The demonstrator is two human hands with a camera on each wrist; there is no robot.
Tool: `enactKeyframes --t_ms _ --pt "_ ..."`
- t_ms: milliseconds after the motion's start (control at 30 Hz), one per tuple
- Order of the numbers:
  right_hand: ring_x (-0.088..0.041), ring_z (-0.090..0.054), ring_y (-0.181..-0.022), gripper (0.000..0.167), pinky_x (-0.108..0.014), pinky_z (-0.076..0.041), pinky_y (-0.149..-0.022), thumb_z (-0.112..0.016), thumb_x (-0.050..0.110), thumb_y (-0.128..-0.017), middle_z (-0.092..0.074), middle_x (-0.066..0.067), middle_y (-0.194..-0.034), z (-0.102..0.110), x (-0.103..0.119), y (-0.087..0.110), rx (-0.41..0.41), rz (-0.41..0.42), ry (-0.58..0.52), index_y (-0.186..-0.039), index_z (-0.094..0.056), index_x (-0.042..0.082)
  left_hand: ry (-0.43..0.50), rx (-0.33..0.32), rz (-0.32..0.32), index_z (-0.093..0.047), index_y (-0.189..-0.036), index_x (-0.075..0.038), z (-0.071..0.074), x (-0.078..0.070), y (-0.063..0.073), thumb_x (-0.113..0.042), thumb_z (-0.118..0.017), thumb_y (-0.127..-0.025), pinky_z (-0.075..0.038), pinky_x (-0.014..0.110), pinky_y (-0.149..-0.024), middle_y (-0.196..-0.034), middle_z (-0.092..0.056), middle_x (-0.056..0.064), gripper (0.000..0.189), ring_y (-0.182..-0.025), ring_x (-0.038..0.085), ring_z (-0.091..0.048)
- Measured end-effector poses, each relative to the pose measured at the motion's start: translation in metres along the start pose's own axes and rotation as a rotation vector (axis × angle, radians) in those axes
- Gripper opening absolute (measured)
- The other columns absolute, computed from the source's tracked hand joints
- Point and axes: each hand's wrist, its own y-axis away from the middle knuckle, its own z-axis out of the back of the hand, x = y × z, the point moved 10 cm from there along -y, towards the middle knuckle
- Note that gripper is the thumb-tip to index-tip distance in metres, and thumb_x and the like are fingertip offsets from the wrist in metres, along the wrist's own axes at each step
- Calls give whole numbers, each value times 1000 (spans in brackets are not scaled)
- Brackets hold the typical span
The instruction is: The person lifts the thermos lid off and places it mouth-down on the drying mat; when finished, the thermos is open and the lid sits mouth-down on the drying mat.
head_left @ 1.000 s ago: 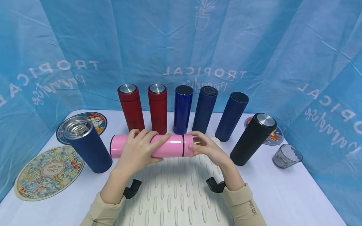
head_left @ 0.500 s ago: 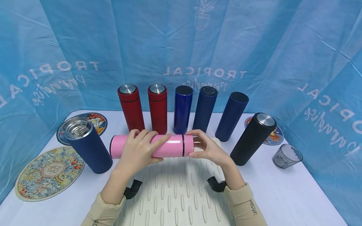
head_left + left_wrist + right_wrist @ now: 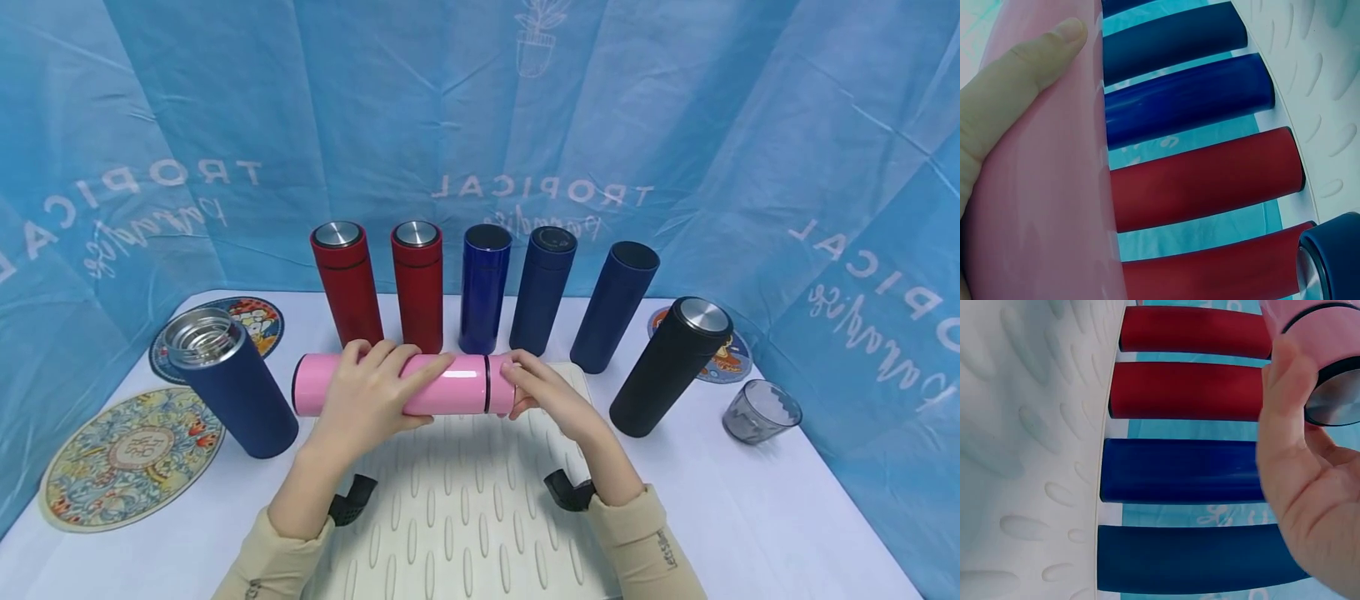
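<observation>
A glossy pink vacuum flask (image 3: 450, 386) lies level in the air over the cream ridged board, its lid end to the right. My left hand (image 3: 367, 387) grips the body from above, fingers wrapped over it; in the left wrist view the thumb (image 3: 1041, 62) lies along the pink wall. My right hand (image 3: 551, 392) holds the pink lid (image 3: 500, 385) just beyond the black ring. The right wrist view shows the lid's silver end disc (image 3: 1338, 397) beside the thumb. The lid sits against the body.
Behind stand two red flasks (image 3: 422, 300), a glossy blue flask (image 3: 483, 300) and two navy flasks (image 3: 612, 312). An uncapped navy flask (image 3: 240, 392) is at left, a black flask (image 3: 667, 371) and a glass (image 3: 761, 414) at right. Round mats (image 3: 135, 458) lie on the white table.
My right fingers, spread at the lid's edges half a second ago, have come round the lid and closed in on it. The flask and my left hand stay nearly in place.
</observation>
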Motion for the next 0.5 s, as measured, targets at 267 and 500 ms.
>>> enactKeyframes --t_ms 267,500 --pt "-30 -49 -105 53 -39 -50 -79 -56 33 -86 -44 -14 -126 1 9 3 44 100 -11 -130 -39 9 -13 8 1 -53 -127 -29 1 -1 -2 -51 -85 -51 -43 49 -79 -101 -63 11 85 -93 29 -57" --pt "-33 -46 -112 65 -40 -49 -85 -66 32 -83 -37 -14 -134 0 16 6 65 156 13 -136 -32 10 -13 19 8 -52 -127 -29 1 -1 -1 -51 -85 -51 -43 49 -78 -101 -62 11 86 -93 30 -57"
